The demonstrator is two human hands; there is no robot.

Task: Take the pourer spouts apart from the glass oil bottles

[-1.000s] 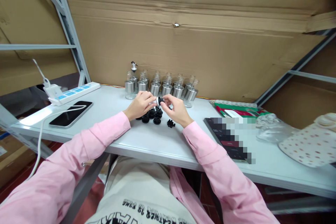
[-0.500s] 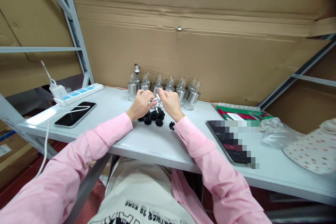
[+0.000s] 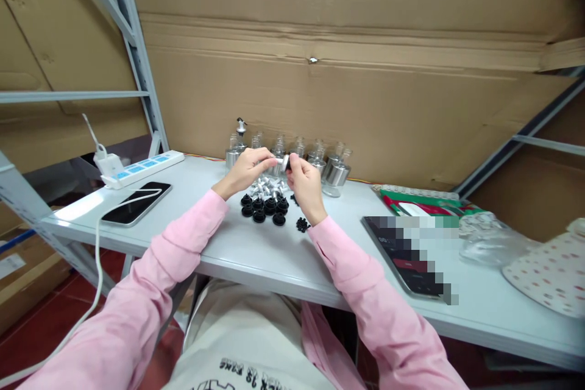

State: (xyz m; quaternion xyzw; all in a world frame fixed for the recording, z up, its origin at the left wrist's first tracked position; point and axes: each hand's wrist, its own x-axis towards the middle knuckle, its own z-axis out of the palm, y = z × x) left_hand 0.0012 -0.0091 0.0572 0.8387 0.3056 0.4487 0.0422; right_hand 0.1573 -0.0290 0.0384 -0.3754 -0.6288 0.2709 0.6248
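Note:
Between my hands, a white pourer spout [image 3: 283, 163] is held sideways, with a black stopper [image 3: 288, 163] at its right end. The fingertips of my left hand [image 3: 247, 167] pinch the spout's narrow end. My right hand [image 3: 306, 184] has its thumb and fingers closed round the black end, partly hiding it. Below them lies a pile of white pourer spouts [image 3: 265, 187]. Nearer me are several black stoppers [image 3: 269, 205], and a small heap of tiny black pieces [image 3: 302, 225] lies to their right.
Glass bottles with metal sleeves [image 3: 337, 173] line the back, one topped by a pourer [image 3: 241, 127]. A power strip [image 3: 146, 169] and a cabled phone [image 3: 137, 204] lie left. On the right are a larger device [image 3: 402, 256], green-red packaging [image 3: 420, 202] and a dotted pouch [image 3: 548, 274].
My hands have risen slightly off the white pile, which now shows more fully. The held spout now lies sideways with a black stopper visible at its end. The view has shifted slightly.

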